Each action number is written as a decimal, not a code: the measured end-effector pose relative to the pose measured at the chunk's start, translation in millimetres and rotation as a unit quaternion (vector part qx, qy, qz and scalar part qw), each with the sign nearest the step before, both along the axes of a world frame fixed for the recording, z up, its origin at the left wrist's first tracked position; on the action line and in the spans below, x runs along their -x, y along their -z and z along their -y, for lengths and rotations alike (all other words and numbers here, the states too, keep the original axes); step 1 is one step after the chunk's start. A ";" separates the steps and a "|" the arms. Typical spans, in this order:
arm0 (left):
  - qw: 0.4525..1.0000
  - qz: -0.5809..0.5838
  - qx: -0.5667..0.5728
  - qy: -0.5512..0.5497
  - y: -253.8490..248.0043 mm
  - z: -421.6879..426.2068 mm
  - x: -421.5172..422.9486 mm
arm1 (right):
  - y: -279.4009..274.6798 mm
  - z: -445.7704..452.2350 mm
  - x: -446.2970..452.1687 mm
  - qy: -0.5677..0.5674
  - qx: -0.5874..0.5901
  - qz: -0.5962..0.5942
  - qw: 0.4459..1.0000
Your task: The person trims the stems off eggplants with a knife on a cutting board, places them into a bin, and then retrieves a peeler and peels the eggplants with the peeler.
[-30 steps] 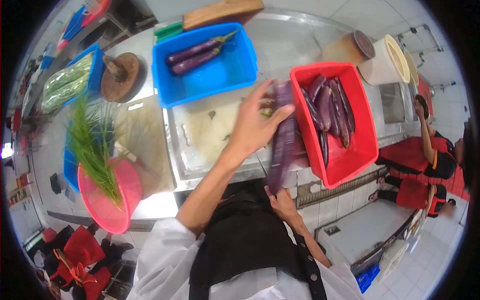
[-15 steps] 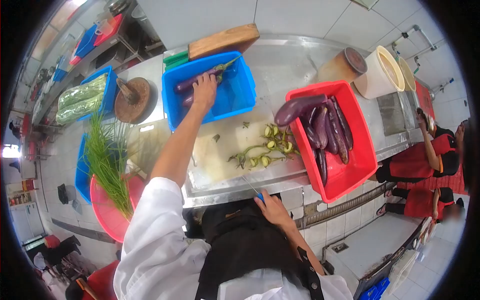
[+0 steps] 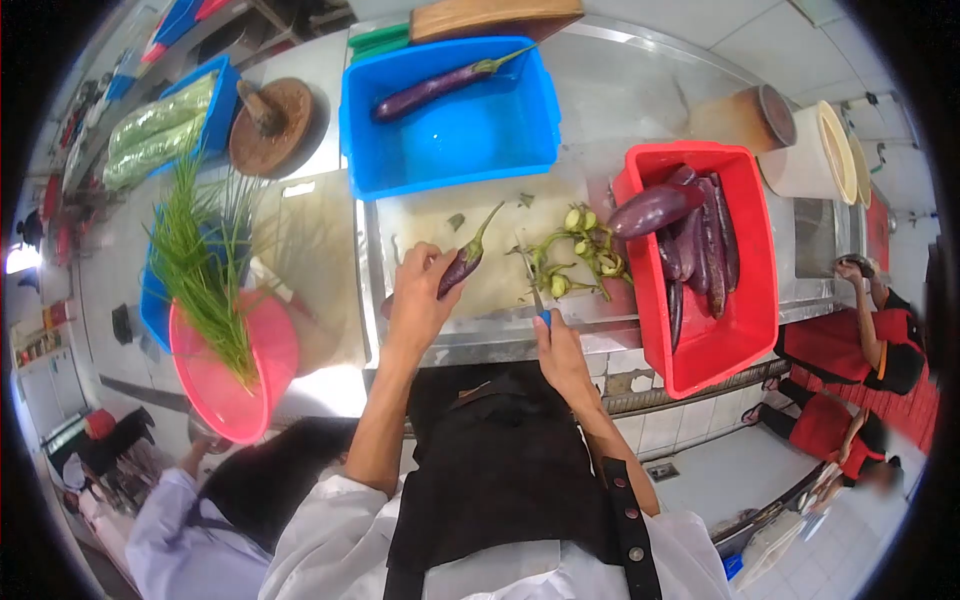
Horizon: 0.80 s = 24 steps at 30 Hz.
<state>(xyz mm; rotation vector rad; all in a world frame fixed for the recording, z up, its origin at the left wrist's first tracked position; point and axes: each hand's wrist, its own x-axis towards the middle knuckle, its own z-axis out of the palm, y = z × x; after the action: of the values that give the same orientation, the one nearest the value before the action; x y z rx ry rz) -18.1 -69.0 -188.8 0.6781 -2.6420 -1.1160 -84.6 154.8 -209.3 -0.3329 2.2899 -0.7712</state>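
Note:
A purple eggplant (image 3: 462,268) with a green stem lies under my left hand (image 3: 422,290), whose fingers wrap round it on the pale cutting board (image 3: 420,218). My right hand (image 3: 562,352) grips the blue handle of a knife (image 3: 544,316); its blade points away from me toward a heap of cut green stem ends (image 3: 575,255). To the right, a red bin (image 3: 735,345) holds several eggplants without stems, one resting over its left wall. Behind the board stands a blue bin (image 3: 455,175) with one stemmed eggplant (image 3: 440,88) inside.
On the left are a pink basket (image 3: 225,385) with long green stalks (image 3: 205,280), a stone mortar (image 3: 272,130), and a blue crate with wrapped vegetables (image 3: 160,130). White buckets (image 3: 810,160) stand back right. Other people are at far right and lower left.
My left hand has come out of the blue bin with an eggplant and brought it down to the board. The knife in my right hand has risen over the board's front edge.

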 end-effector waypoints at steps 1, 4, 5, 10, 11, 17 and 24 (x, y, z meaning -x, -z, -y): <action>1.000 -0.002 0.017 -0.005 22.5 -3.6 -9.8 | 0.7 -6.3 -4.9 -0.003 0.021 -0.014 1.000; 0.995 -0.072 0.075 0.009 45.6 -11.9 -19.1 | -22.6 -0.1 -13.0 -0.029 0.024 -0.029 0.999; 0.995 -0.081 0.066 0.002 50.1 -13.2 -20.3 | -31.3 3.9 -17.2 -0.042 0.009 -0.032 0.999; 0.990 -0.127 0.052 -0.021 60.9 -14.5 -26.1 | -9.8 23.8 -20.4 -0.194 -0.053 -0.050 0.978; 0.989 -0.136 0.045 -0.027 62.0 -14.9 -27.8 | -7.9 25.5 -19.0 -0.197 -0.071 -0.064 0.976; 0.991 -0.124 0.053 -0.013 59.5 -9.2 -24.9 | -2.2 21.9 7.3 -0.159 -0.124 -0.105 0.974; 0.991 -0.129 0.027 -0.009 66.7 -6.8 -23.7 | -24.1 35.0 -8.3 -0.205 -0.093 -0.072 0.972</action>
<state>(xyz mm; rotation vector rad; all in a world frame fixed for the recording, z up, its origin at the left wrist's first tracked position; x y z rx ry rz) 5.6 -62.2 -255.5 0.5076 -2.4340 -1.0458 -76.3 119.8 -185.2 -0.7648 2.2929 -0.3292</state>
